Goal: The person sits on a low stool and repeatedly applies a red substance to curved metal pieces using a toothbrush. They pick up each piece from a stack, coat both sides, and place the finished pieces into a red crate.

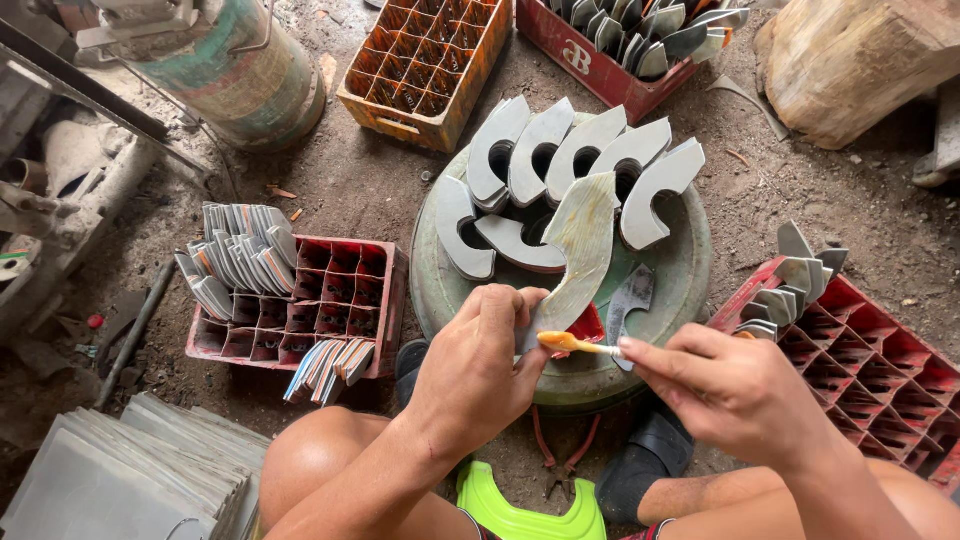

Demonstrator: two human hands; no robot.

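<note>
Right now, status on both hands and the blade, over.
Left hand grips curved metal blade upright. Right hand holds orange brush at blade's lower end. Cut blades laid on round drum behind.

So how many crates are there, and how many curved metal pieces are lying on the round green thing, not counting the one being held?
Red crates: 3
Orange crate: 1
Curved metal pieces lying on the round green drum top: 7, for example
Total: 11
</note>
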